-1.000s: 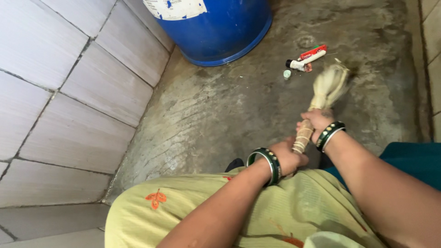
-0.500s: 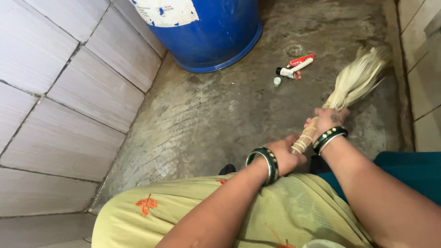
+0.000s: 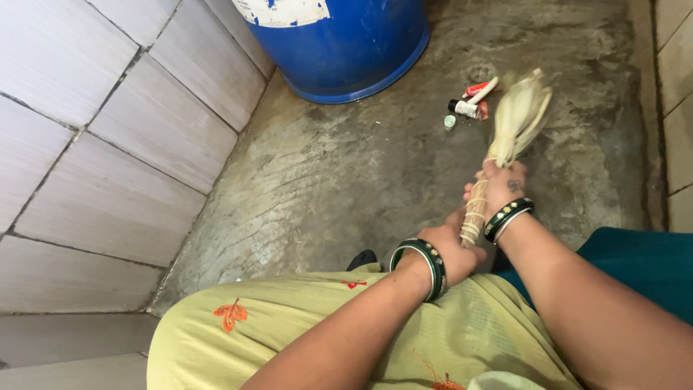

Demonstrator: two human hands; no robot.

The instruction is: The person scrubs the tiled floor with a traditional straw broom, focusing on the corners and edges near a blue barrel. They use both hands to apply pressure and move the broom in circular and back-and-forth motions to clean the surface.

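Item: short hand broom (image 3: pixel 505 137) of pale straw-coloured fibres, bound handle wrapped in light cord, head fanned out toward one o'clock above the concrete floor (image 3: pixel 346 180); whether the bristle tips touch the floor cannot be told from this angle. Right hand (image 3: pixel 498 189): fingers clenched around the upper part of the bound handle, just below the bristle head; dark green and white bangles (image 3: pixel 507 217) at the wrist. Left hand (image 3: pixel 449 249): closed around the lower end of the same handle, at about seven o'clock from the right hand and just beside it; a broad dark green bangle (image 3: pixel 421 266) at the wrist. Both forearms enter from the lower edge of the view, crossing a yellow-green garment (image 3: pixel 289 332) with small orange embroidered motifs over the person's knee; a teal cloth (image 3: pixel 642 267) lies at four o'clock of the hands. Surroundings: a large blue plastic drum (image 3: pixel 339 43) with a white label stands at eleven o'clock of the broom, well apart from it. A small white and red tube (image 3: pixel 475 97) lies on the floor near the broom head, at about ten o'clock of it, with a small round pale green cap (image 3: pixel 450 121) just beside it. A wall of pale rectangular tiles (image 3: pixel 108 144) fills the nine o'clock side.
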